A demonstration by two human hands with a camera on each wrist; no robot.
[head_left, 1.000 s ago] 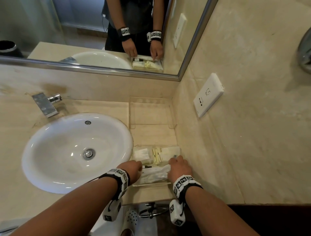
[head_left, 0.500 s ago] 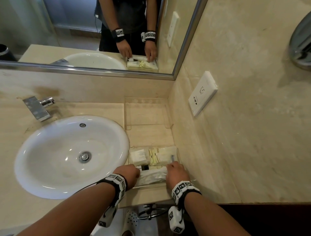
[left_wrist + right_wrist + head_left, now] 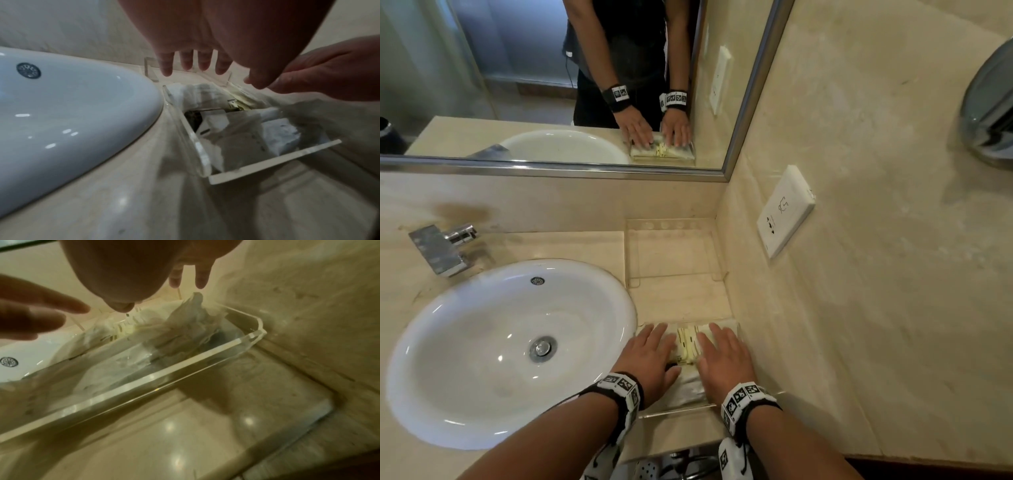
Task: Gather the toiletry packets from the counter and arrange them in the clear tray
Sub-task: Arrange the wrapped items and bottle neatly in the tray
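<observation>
A clear tray sits at the counter's front edge, right of the sink, filled with several toiletry packets in white and pale yellow wrappers. My left hand lies flat over the tray's left half, fingers straight. My right hand lies flat over the right half, fingers straight too. In the left wrist view the tray holds white packets under my spread left fingers. The right wrist view shows the tray's front wall, crumpled packets and my fingers hovering above them.
A white oval sink with a chrome tap fills the left. A second clear tray stands against the back wall. The right wall carries a white socket. A mirror spans the back.
Both hands were curled at the tray's front, on the packets; now they have slid forward and lie flat with straight fingers on top of the packets.
</observation>
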